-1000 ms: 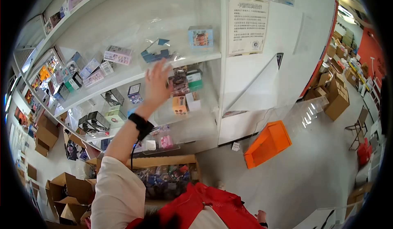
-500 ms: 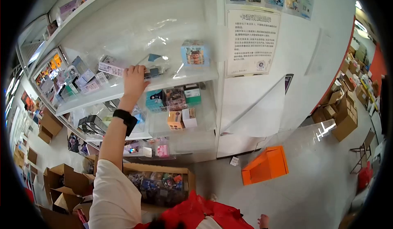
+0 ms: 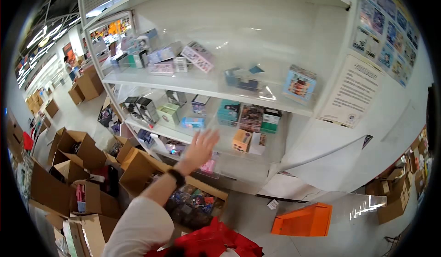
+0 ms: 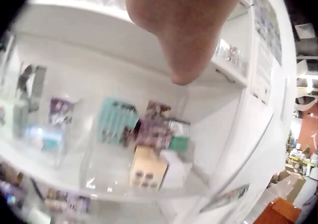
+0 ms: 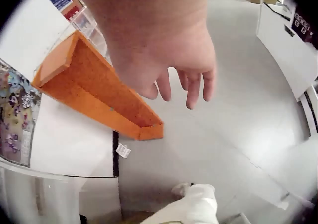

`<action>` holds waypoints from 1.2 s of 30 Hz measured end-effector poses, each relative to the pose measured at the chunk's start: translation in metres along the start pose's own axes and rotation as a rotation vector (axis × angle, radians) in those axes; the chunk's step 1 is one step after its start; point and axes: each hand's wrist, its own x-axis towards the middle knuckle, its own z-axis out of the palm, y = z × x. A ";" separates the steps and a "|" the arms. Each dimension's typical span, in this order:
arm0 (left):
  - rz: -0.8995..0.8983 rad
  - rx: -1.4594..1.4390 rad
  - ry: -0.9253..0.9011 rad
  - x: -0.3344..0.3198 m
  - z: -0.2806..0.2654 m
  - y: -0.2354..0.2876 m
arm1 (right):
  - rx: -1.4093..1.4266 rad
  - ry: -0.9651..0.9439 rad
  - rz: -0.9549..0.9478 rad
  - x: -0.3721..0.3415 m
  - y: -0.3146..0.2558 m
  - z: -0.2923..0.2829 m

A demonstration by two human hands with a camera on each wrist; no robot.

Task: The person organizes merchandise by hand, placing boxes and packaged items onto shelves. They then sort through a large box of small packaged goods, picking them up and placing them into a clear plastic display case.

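Observation:
My left hand (image 3: 200, 150), with a black band (image 3: 176, 178) at its wrist, reaches out in front of the shelf unit with its fingers extended and nothing held. In the head view it overlaps the lower shelf edge, just below a small blue box (image 3: 193, 122). An orange box (image 3: 241, 140) and a white box (image 3: 257, 143) stand to its right, with a teal box (image 3: 228, 112) behind them. The left wrist view shows only part of that hand (image 4: 184, 30), blurred. My right hand (image 5: 174, 70) hangs over the grey floor, fingers loose and holding nothing.
On the shelf above lie a pink-and-white box (image 3: 198, 57), a dark blue piece (image 3: 241, 80) and a light blue box (image 3: 299, 83). Below stands a carton of packets (image 3: 219, 201); open cartons (image 3: 78, 149) are at left. An orange bin (image 3: 303, 220) lies on the floor at right.
My left hand was at the upper shelf, touching the pink-and-white box half a second ago; it has since dropped lower. That box now sits at a different slant. The head view has turned left.

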 end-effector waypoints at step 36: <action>-1.867 -1.216 -0.453 -0.931 0.103 0.006 | -1.488 -0.585 -1.025 -0.119 -0.038 0.353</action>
